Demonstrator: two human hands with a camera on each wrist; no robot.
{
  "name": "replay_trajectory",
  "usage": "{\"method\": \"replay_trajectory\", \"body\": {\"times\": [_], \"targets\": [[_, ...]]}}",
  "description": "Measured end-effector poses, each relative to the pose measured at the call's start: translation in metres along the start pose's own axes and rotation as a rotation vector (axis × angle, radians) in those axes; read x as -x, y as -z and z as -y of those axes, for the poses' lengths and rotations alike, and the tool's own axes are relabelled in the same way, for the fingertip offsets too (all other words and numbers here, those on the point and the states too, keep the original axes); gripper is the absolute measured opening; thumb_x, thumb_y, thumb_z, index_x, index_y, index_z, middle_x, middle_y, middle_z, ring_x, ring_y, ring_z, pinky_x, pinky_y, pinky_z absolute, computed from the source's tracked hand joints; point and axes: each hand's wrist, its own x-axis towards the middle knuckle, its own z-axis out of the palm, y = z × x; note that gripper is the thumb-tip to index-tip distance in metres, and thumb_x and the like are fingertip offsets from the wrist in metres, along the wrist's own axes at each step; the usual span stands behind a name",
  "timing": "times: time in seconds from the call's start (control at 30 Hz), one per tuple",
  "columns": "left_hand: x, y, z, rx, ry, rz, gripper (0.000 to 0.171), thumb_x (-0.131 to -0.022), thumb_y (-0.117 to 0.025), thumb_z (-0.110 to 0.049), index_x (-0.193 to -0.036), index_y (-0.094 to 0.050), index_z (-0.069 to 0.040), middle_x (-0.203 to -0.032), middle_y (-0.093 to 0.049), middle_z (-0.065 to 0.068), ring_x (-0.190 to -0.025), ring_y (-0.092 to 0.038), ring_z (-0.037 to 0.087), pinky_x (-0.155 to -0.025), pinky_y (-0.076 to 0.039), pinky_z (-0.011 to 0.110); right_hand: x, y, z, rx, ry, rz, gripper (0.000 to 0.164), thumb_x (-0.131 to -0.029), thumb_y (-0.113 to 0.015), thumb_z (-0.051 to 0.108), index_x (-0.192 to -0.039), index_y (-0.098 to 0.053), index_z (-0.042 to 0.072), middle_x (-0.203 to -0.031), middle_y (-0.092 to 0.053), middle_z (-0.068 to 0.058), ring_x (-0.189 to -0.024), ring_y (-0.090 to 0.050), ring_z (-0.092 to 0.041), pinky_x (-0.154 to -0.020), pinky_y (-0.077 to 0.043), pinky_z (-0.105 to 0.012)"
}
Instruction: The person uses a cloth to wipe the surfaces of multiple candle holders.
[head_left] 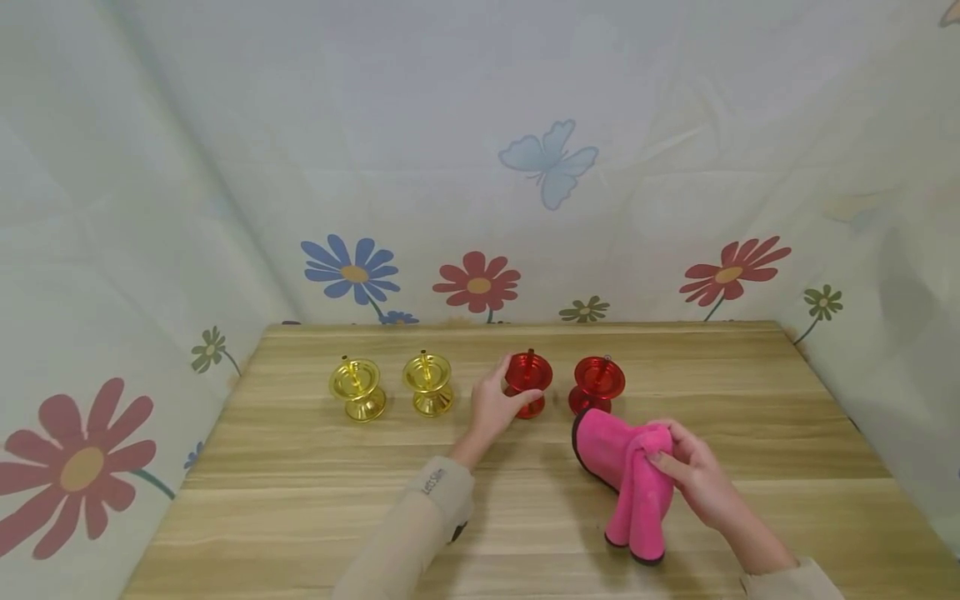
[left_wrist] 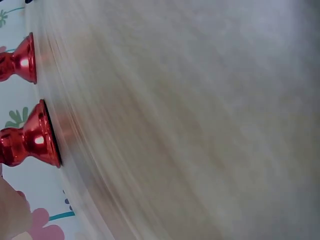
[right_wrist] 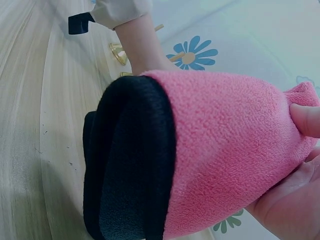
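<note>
Left hand curls round a red stand, best kept steady, while right hand pinches pink cloth.

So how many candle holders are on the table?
4: leftmost gold one, second gold one, red one at the left hand, rightmost red one beyond the pink cloth. None seems hidden.

Head view: from above, facing forward and down; widest, spanning wood-grain tabletop and flowered backdrop. Left wrist view: low over tabletop, turned sideways; two red pedestal candle holders at its left edge, shared with head. Right wrist view: close up, turned sideways, facing pink fleece cloth, also shared with head.
</note>
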Motion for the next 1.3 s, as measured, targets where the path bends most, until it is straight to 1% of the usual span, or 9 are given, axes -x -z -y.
{"method": "replay_trajectory", "body": {"times": [0.37, 0.57, 0.63, 0.7, 0.83, 0.93, 1.07, 1.2, 1.3], "targets": [[0.002, 0.011, -0.006, 0.000, 0.067, 0.125, 0.079, -0.072, -0.069, -0.042, -0.135, -0.035, -0.007, -0.137, -0.039, 0.014, -0.125, -0.038, 0.029, -0.099, -0.036, 0.046, -0.001, -0.004, -0.002, 0.022, 0.015, -0.002, 0.037, -0.090, -0.034, -0.009, -0.113, -0.048, 0.016, -0.097, -0.060, 0.008, -0.083, -0.058, -0.003, -0.064, -0.051, -0.020], [0.006, 0.023, -0.011, -0.075, -0.004, 0.141, 0.073, -0.076, -0.065, -0.039, -0.135, -0.035, -0.008, -0.143, -0.028, 0.014, -0.130, -0.029, 0.030, -0.102, -0.030, 0.049, -0.001, -0.004, -0.004, 0.065, 0.022, -0.005, 0.038, -0.089, -0.035, -0.009, -0.114, -0.048, 0.017, -0.098, -0.060, 0.009, -0.085, -0.058, -0.003, -0.066, -0.052, -0.020], [0.009, 0.031, -0.013, -0.109, -0.054, 0.106, 0.067, -0.078, -0.064, -0.036, -0.133, -0.038, -0.010, -0.142, -0.031, 0.012, -0.127, -0.035, 0.029, -0.100, -0.034, 0.046, -0.001, -0.004, -0.004, 0.083, 0.016, -0.010, 0.038, -0.089, -0.036, -0.009, -0.114, -0.048, 0.018, -0.098, -0.060, 0.009, -0.085, -0.058, -0.003, -0.066, -0.052, -0.020], [0.011, 0.041, -0.016, -0.128, -0.126, 0.043, 0.060, -0.079, -0.063, -0.033, -0.130, -0.042, -0.009, -0.139, -0.037, 0.011, -0.107, -0.055, 0.027, -0.092, -0.043, 0.041, -0.002, -0.004, -0.005, 0.099, 0.011, -0.015, 0.038, -0.089, -0.036, -0.009, -0.114, -0.048, 0.018, -0.098, -0.060, 0.009, -0.084, -0.058, -0.003, -0.065, -0.052, -0.020], [0.014, 0.063, -0.016, -0.150, -0.287, -0.187, 0.043, -0.077, -0.065, -0.020, -0.117, -0.055, -0.006, -0.125, -0.054, 0.008, -0.086, -0.063, 0.025, -0.078, -0.051, 0.035, -0.002, -0.004, -0.005, 0.130, -0.001, -0.023, 0.038, -0.089, -0.037, -0.008, -0.113, -0.048, 0.019, -0.096, -0.060, 0.010, -0.084, -0.058, -0.002, -0.064, -0.052, -0.021], [0.013, 0.078, -0.008, -0.119, -0.351, -0.359, 0.034, -0.073, -0.067, -0.008, -0.106, -0.061, -0.004, -0.110, -0.063, 0.010, -0.098, -0.060, 0.025, -0.081, -0.049, 0.035, -0.003, -0.004, -0.005, 0.150, -0.004, -0.024, 0.038, -0.089, -0.038, -0.008, -0.113, -0.048, 0.019, -0.096, -0.060, 0.010, -0.084, -0.058, -0.002, -0.064, -0.052, -0.021], [0.013, 0.096, 0.005, -0.025, -0.307, -0.454, 0.032, -0.073, -0.064, -0.004, -0.105, -0.060, -0.002, -0.103, -0.064, 0.013, -0.098, -0.059, 0.027, -0.084, -0.047, 0.039, -0.003, -0.005, -0.004, 0.169, -0.020, -0.027, 0.037, -0.089, -0.039, -0.006, -0.113, -0.048, 0.019, -0.097, -0.060, 0.010, -0.086, -0.058, -0.002, -0.065, -0.052, -0.021], [0.014, 0.110, 0.018, 0.040, -0.207, -0.443, 0.039, -0.076, -0.063, -0.008, -0.113, -0.054, -0.002, -0.111, -0.059, 0.015, -0.105, -0.053, 0.029, -0.090, -0.043, 0.043, -0.003, -0.006, -0.003, 0.190, -0.043, -0.030, 0.035, -0.089, -0.040, -0.004, -0.113, -0.047, 0.020, -0.097, -0.059, 0.011, -0.086, -0.058, -0.002, -0.065, -0.053, -0.022], [0.014, 0.116, 0.028, 0.004, -0.129, -0.391, 0.051, -0.075, -0.066, -0.013, -0.122, -0.048, -0.004, -0.122, -0.052, 0.013, -0.113, -0.047, 0.028, -0.097, -0.038, 0.043, -0.003, -0.008, -0.002, 0.204, -0.054, -0.028, 0.034, -0.090, -0.041, -0.002, -0.113, -0.047, 0.021, -0.097, -0.059, 0.011, -0.086, -0.057, -0.002, -0.066, -0.053, -0.023]]}}
